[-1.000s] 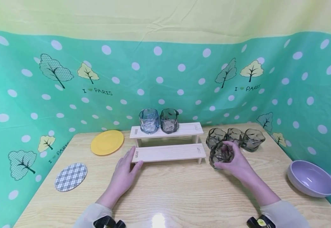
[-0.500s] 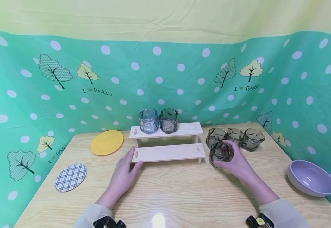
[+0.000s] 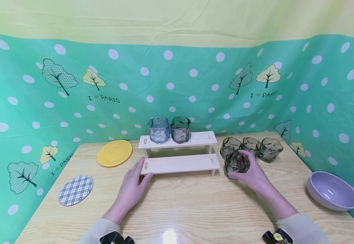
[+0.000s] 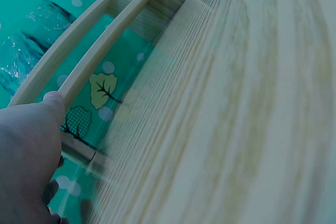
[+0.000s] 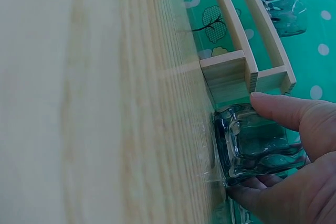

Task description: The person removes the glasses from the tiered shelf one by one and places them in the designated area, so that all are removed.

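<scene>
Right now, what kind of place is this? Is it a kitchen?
Probably not a real kitchen. It looks like a tabletop set up for practice: a wooden table walled in by a hung cloth backdrop with dots and trees, holding a small two-step wooden shelf and smoky glass cups.

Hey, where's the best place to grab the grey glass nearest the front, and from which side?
Probably by its wavy side wall, from the right and front, as the right hand does. The glass stands upright on the table, with the shelf to its left and three glasses behind.
</scene>
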